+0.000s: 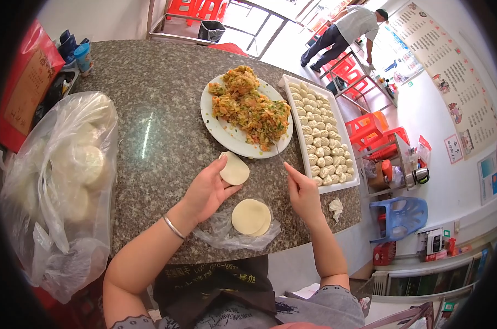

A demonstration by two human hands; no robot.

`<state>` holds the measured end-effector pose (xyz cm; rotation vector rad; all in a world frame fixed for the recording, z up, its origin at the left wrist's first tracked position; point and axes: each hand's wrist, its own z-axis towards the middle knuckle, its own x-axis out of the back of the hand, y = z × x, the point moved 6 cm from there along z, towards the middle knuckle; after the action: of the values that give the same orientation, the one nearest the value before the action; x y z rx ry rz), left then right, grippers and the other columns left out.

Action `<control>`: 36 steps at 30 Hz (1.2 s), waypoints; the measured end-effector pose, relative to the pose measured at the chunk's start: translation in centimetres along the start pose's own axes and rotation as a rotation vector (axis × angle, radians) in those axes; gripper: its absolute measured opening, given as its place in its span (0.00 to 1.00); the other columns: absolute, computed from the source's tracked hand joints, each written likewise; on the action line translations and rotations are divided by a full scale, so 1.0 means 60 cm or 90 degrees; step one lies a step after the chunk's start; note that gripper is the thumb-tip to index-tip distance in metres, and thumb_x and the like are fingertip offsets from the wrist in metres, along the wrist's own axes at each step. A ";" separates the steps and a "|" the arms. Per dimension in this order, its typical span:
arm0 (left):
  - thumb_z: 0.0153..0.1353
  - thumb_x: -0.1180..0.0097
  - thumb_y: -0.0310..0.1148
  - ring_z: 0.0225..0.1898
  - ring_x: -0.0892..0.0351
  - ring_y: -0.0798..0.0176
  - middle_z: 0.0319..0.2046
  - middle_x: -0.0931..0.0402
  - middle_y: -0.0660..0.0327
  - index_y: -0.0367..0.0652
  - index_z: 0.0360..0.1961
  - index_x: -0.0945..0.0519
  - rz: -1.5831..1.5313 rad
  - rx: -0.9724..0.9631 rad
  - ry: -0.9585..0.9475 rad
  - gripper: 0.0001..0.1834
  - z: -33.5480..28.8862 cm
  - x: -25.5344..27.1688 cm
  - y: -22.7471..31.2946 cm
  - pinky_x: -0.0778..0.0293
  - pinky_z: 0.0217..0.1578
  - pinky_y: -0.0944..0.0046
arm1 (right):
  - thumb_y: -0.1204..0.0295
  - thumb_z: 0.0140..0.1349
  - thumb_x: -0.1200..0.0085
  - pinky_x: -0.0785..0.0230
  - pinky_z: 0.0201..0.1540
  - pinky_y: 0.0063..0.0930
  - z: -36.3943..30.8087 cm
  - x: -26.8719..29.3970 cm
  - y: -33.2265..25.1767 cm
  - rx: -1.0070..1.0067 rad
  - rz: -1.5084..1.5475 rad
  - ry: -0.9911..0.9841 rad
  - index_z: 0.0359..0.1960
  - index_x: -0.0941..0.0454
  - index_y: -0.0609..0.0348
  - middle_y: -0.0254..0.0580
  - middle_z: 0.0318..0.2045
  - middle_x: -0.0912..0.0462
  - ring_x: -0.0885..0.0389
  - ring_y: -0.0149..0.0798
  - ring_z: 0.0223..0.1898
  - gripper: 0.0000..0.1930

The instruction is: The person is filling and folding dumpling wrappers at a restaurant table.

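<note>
A round dumpling wrapper [235, 169] lies across the fingers of my left hand [206, 189], which grips it near the plate's front edge. In my right hand [304, 193] is a slim metal utensil [280, 155]; its far end is hidden at the edge of the filling, so I cannot tell its exact kind. The chopped orange and green filling [248, 107] is heaped on a white oval plate [218, 123]. Closer to me, a small stack of wrappers [250, 216] rests on a crumpled clear plastic bag [212, 233].
Right of the plate, a white tray [354, 182] holds rows of pleated dumplings [324, 131]. A crumpled tissue [336, 208] lies below it. A large plastic bag [56, 181] of pale rounds and a blue cup [83, 57] are at left. Another person [355, 27] bends over a far table.
</note>
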<state>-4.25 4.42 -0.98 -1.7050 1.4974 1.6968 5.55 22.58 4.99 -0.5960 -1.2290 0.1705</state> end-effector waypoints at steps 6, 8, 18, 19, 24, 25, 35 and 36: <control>0.68 0.57 0.47 0.61 0.35 0.57 0.58 0.33 0.56 0.40 0.60 0.38 -0.016 -0.022 -0.013 0.27 0.001 -0.007 0.005 0.43 0.62 0.53 | 0.80 0.58 0.50 0.29 0.31 0.37 -0.006 -0.020 -0.023 0.102 -0.010 0.007 0.52 0.26 0.61 0.55 0.28 0.21 0.20 0.51 0.28 0.18; 0.68 0.56 0.47 0.61 0.35 0.57 0.58 0.33 0.56 0.40 0.60 0.38 -0.013 -0.026 -0.011 0.27 0.004 -0.008 0.004 0.43 0.62 0.52 | 0.80 0.58 0.50 0.29 0.30 0.38 -0.009 -0.035 -0.024 0.141 -0.038 -0.010 0.53 0.27 0.61 0.54 0.26 0.21 0.21 0.51 0.28 0.19; 0.68 0.56 0.46 0.64 0.40 0.58 0.61 0.38 0.57 0.39 0.63 0.43 -0.085 -0.038 -0.089 0.30 0.006 -0.005 0.008 0.48 0.65 0.53 | 0.80 0.58 0.50 0.29 0.31 0.38 -0.003 -0.039 -0.052 0.134 0.035 -0.044 0.53 0.26 0.61 0.53 0.26 0.21 0.20 0.50 0.28 0.19; 0.68 0.56 0.46 0.64 0.40 0.58 0.61 0.38 0.57 0.39 0.63 0.43 -0.088 -0.041 -0.084 0.30 0.006 -0.005 0.009 0.48 0.65 0.53 | 0.80 0.58 0.50 0.29 0.31 0.38 -0.008 -0.043 -0.058 0.136 0.037 -0.050 0.53 0.26 0.61 0.53 0.26 0.21 0.20 0.50 0.28 0.19; 0.68 0.57 0.46 0.65 0.41 0.54 0.61 0.38 0.50 0.32 0.62 0.44 -0.105 -0.111 -0.076 0.31 0.004 -0.007 0.028 0.43 0.65 0.55 | 0.81 0.58 0.50 0.29 0.29 0.35 -0.021 -0.051 -0.085 0.167 -0.002 -0.102 0.52 0.25 0.60 0.50 0.25 0.21 0.21 0.47 0.26 0.18; 0.68 0.57 0.46 0.65 0.41 0.54 0.61 0.38 0.50 0.32 0.62 0.44 -0.107 -0.112 -0.075 0.31 0.003 -0.010 0.029 0.43 0.65 0.55 | 0.81 0.58 0.50 0.29 0.29 0.35 -0.019 -0.049 -0.083 0.168 -0.002 -0.104 0.52 0.25 0.60 0.50 0.25 0.21 0.21 0.47 0.26 0.18; 0.68 0.56 0.44 0.62 0.37 0.54 0.59 0.36 0.50 0.32 0.61 0.42 -0.082 -0.112 -0.032 0.29 0.003 -0.003 0.029 0.39 0.63 0.55 | 0.80 0.59 0.50 0.28 0.31 0.37 0.018 -0.029 -0.053 0.120 0.011 -0.046 0.50 0.25 0.61 0.53 0.28 0.20 0.20 0.50 0.28 0.17; 0.68 0.56 0.44 0.62 0.37 0.54 0.59 0.36 0.50 0.32 0.61 0.42 -0.074 -0.109 -0.028 0.29 0.003 -0.004 0.028 0.39 0.63 0.54 | 0.80 0.59 0.50 0.29 0.31 0.38 0.022 -0.027 -0.052 0.116 0.011 -0.046 0.50 0.25 0.61 0.53 0.28 0.20 0.20 0.50 0.28 0.16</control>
<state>-5.63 4.02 -0.09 -1.7883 1.2393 1.8329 3.19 19.74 5.52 -0.4452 -1.2632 0.3173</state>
